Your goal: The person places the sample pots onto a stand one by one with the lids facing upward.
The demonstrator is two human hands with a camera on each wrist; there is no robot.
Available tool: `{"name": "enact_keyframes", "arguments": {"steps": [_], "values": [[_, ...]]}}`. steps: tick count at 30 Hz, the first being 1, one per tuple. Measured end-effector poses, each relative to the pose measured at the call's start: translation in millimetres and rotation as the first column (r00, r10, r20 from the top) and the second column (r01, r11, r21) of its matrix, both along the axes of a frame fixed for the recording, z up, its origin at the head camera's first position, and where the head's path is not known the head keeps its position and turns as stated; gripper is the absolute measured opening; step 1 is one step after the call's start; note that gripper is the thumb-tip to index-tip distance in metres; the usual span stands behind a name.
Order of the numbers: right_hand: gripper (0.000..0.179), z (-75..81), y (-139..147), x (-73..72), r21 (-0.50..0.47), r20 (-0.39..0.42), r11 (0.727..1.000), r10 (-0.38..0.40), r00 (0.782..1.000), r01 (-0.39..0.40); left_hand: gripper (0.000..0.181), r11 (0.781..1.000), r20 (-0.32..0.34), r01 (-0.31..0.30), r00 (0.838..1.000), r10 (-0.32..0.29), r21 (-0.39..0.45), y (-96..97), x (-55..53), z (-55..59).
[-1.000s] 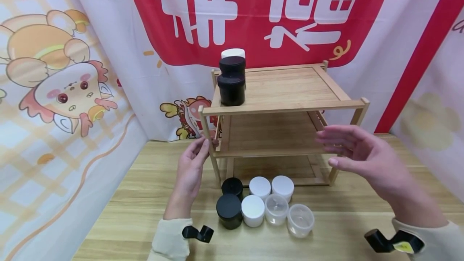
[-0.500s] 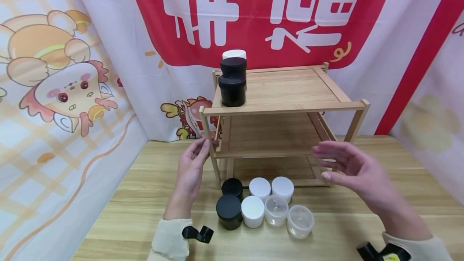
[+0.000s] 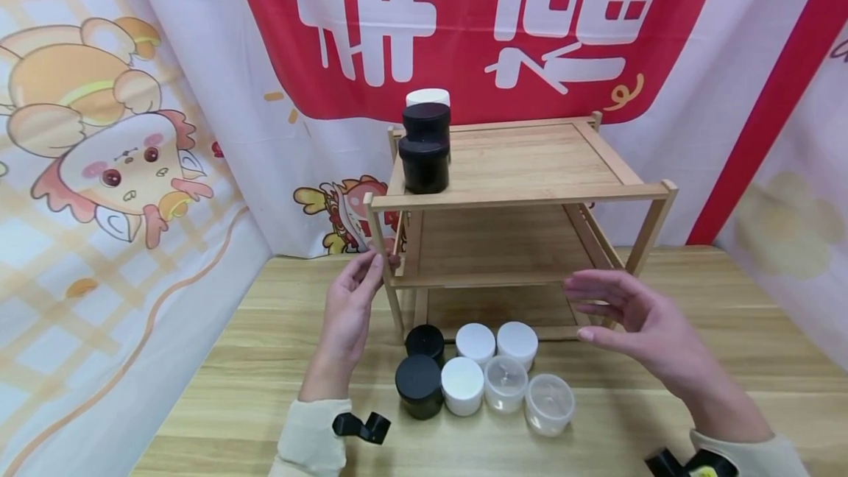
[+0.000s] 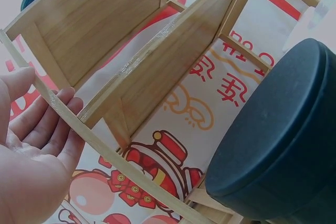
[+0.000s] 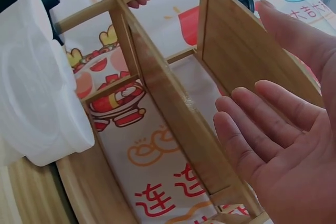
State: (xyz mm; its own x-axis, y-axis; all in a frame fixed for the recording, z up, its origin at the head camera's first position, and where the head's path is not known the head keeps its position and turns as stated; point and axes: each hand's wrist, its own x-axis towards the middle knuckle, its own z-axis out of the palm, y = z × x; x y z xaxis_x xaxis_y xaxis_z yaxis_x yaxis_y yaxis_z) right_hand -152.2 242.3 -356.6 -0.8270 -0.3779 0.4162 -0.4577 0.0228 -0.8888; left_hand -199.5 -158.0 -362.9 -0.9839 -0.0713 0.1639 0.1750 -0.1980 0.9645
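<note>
While the shelf [image 3: 530, 160] stands upright (long axis sideways), left fingers [image 3: 358, 264] grip its post [image 3: 394, 308], right fingers [image 3: 604, 280] relaxed.

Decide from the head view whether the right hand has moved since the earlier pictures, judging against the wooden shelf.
Yes. Against the wooden shelf, the right hand is now lower in the head view and slightly further left.

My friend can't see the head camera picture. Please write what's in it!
A person's left hand grips the front-left post of a wooden rack; the open right hand hovers near its right end. Two black jars, three white jars and two clear cups stand on the table in front; more black and white jars sit on the top shelf's left.
</note>
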Motion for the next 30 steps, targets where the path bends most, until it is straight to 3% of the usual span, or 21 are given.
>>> {"name": "enact_keyframes", "arguments": {"steps": [13, 30], "values": [[0.065, -18.1, -7.9, -7.1, 0.158, 0.002, 0.981, -0.11, 0.994, 0.108, 0.034, 1.0, -0.005, -0.01, 1.0, 0.01, 0.003, -0.2, -0.7, 2.4], [0.081, -56.8, -19.5, -20.0, 0.305, 0.018, 0.945, -0.126, 0.992, 0.115, 0.037, 1.0, 0.01, -0.005, 1.0, 0.006, -0.01, -0.3, -0.7, 1.2]]}}
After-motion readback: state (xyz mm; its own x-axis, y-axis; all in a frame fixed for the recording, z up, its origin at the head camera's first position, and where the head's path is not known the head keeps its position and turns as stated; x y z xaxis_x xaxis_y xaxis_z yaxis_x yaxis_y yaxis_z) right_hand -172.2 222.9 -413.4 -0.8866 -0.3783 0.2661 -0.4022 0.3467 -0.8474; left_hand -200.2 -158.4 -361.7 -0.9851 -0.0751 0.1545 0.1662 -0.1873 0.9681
